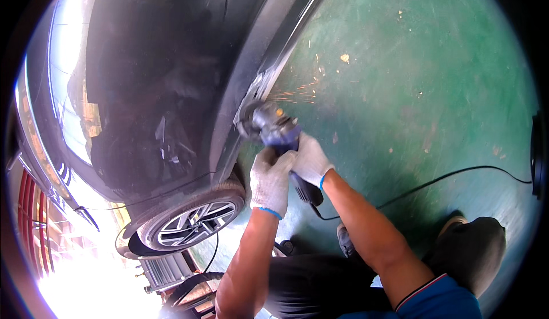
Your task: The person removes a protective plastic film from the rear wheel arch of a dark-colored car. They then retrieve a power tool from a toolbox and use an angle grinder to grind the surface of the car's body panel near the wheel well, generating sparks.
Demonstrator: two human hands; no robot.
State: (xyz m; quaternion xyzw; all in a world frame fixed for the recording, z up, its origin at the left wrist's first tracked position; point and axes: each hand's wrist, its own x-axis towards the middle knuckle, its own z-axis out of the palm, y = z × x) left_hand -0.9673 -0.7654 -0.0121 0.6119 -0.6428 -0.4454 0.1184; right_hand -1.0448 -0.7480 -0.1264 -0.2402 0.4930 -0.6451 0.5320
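Both my hands, in white knit gloves with blue cuffs, are closed around a blue and grey angle grinder (279, 133). My left hand (270, 180) wraps the near left side of its body. On the right side, my right hand (311, 160) grips the same body, and the dark rear end sticks out below. The grinder's disc (249, 119) meets the damaged lower sill (257, 87) of a dark car, where bare metal shows. Orange sparks (297, 95) fly off to the right over the floor. The fingertips are partly hidden behind the tool.
The dark car body (166, 73) fills the left, with its wheel (197, 224) near my left forearm. A black power cord (423, 186) runs from the grinder across the green floor (412, 90) to a dark round object at the right. A grey slatted box (166, 270) stands below the wheel.
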